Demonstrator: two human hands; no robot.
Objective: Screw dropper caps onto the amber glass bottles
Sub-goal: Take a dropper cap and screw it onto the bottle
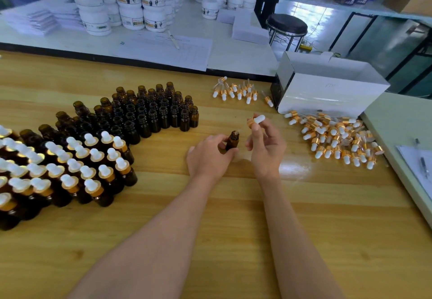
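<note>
Wooden surface (210,228) was seen from above, with both forearms stretched over it.

- Left hand (210,156): fingers were curled round one open amber bottle (233,140), which was held tilted, neck up and away from the person, just off the surface.
- Right hand (266,149): a dropper cap (254,121) was pinched at its gold collar between thumb and fingertips, white bulb pointed up and outward. Remaining fingers were loosely bent.
- Cap was held just beyond and right of the bottle mouth, not seated on it. Whether the glass pipette had reached the mouth could not be told.
- Uncapped bottles (149,111) were packed upright in rows beyond and left of the left hand.
- Capped bottles (70,170) were grouped further left of that hand, touching the uncapped block.
- Loose caps (339,140) were heaped right of the right hand; a smaller row of caps (236,92) was laid beyond both hands.
- White box (327,88) was placed beyond the right hand, just behind the heap.
- White jars (131,6) were stacked on the far bench, and a stool (287,26) was seen beside it.
</note>
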